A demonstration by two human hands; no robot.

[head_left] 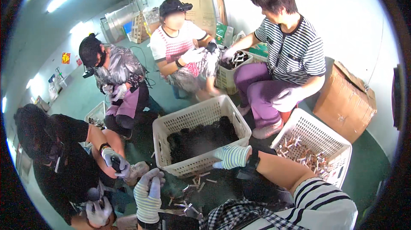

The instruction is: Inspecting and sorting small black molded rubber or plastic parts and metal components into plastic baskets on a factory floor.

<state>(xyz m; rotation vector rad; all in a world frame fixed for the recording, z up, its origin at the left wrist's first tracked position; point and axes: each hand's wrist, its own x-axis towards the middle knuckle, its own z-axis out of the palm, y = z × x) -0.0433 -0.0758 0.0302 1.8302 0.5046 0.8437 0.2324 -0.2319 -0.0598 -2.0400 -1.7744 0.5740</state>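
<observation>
My left hand point(148, 196), in a striped knit glove, is raised at the lower middle with its fingers curled together. What it holds, if anything, is hidden. My right hand point(232, 156), gloved the same way, reaches leftward at the near right side of a white plastic basket point(201, 169). Its fingers are apart with nothing visible in them; I cannot tell whether they touch the basket. Inside that basket lies a layer of dark, blackish pieces point(201, 142), too blurred to name. Small pale and brown strips point(197, 182) are scattered on the floor between my hands.
A second white basket point(338, 146) at right holds many pale-brown strips point(306, 157). Behind it stands a cardboard box point(346, 101). Several co-workers sit around; the one at near left holds a black piece point(115, 163). A basket of dark pieces point(235, 61) stands at the back.
</observation>
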